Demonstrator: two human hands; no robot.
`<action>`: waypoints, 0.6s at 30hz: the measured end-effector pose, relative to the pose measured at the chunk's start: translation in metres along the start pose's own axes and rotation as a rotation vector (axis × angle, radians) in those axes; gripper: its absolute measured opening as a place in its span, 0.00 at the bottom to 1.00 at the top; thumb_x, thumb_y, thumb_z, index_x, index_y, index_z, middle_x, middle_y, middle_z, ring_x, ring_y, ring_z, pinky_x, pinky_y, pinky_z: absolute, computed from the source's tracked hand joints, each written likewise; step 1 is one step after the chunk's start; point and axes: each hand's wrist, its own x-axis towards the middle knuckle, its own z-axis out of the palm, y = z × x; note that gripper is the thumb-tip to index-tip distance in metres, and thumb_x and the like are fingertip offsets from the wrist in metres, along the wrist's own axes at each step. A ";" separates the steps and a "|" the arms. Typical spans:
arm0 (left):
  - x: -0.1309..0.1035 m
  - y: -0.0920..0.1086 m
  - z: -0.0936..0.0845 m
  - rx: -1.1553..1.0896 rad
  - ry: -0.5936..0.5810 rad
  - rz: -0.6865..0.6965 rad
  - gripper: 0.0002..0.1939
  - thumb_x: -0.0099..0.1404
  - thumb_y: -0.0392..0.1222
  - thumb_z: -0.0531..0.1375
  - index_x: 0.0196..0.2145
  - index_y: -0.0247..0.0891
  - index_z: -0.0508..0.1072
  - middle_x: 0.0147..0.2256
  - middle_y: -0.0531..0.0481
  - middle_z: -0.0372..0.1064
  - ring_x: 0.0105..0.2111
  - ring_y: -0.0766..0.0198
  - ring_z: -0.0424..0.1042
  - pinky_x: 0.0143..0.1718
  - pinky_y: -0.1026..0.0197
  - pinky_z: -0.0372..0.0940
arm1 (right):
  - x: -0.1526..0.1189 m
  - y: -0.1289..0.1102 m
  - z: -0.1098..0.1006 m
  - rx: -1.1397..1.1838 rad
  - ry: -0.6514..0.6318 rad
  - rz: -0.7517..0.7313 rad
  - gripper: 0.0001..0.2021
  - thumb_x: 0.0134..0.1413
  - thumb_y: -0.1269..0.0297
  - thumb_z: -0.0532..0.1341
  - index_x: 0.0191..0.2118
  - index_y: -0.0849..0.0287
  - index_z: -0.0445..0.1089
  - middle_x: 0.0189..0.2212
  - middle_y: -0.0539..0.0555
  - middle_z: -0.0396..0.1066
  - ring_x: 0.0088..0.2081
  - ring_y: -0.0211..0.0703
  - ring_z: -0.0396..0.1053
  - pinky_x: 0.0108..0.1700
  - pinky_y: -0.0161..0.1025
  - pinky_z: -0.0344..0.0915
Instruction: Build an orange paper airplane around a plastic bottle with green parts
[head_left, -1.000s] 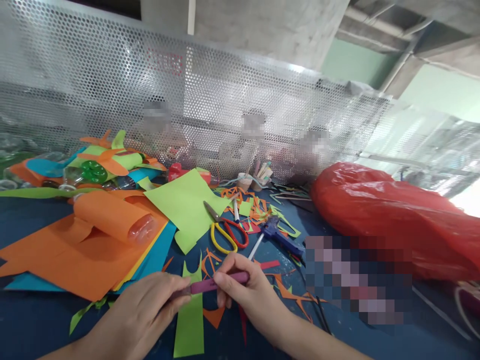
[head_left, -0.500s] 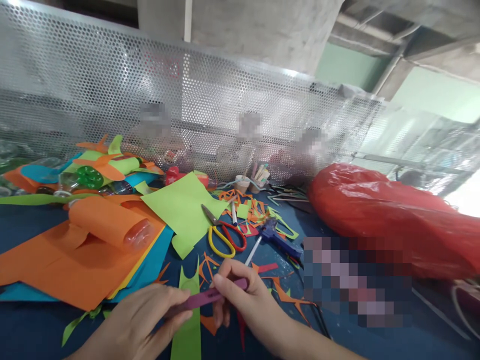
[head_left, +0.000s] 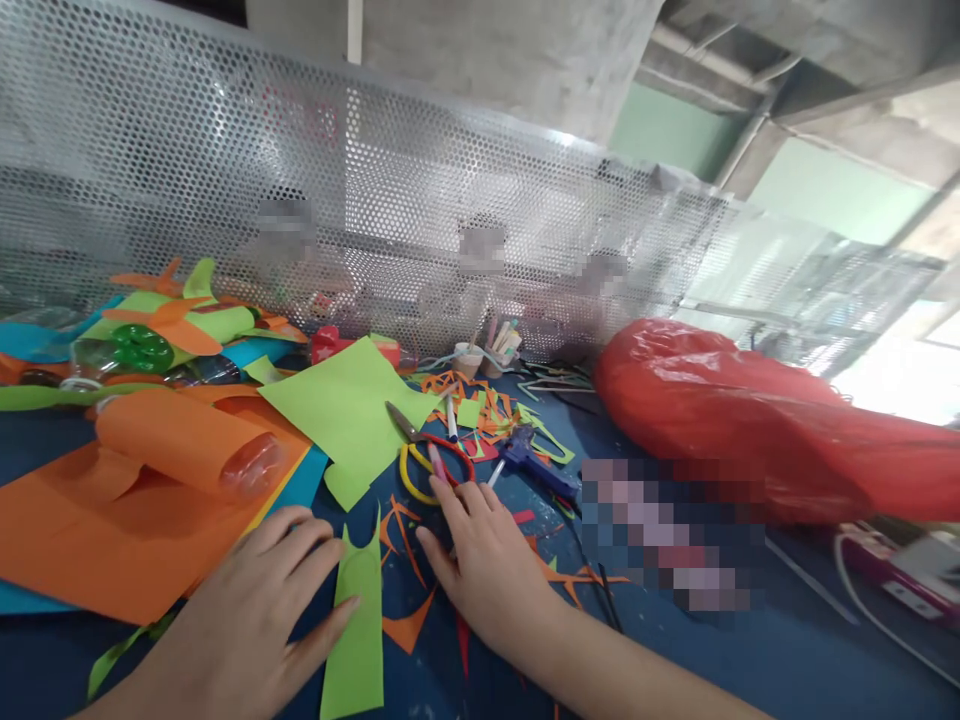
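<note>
Left hand: your left hand (head_left: 251,605) slants palm-down, empty, fingers loosely parted, thumb over the green paper strip (head_left: 355,630)
Right hand: yours (head_left: 487,555) reaches toward the scissors (head_left: 424,440), fingers open; any hold unclear

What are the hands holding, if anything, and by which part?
The left hand is open, holding nothing. A pink stick shows by the fingertips of the right hand; whether it is held cannot be told.
</note>
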 end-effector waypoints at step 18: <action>0.000 -0.001 0.012 -0.178 -0.109 -0.200 0.23 0.57 0.57 0.60 0.47 0.44 0.71 0.42 0.46 0.72 0.44 0.50 0.70 0.44 0.49 0.67 | 0.021 0.028 -0.013 -0.328 0.090 0.064 0.18 0.61 0.58 0.52 0.46 0.67 0.69 0.49 0.68 0.67 0.51 0.58 0.60 0.50 0.51 0.58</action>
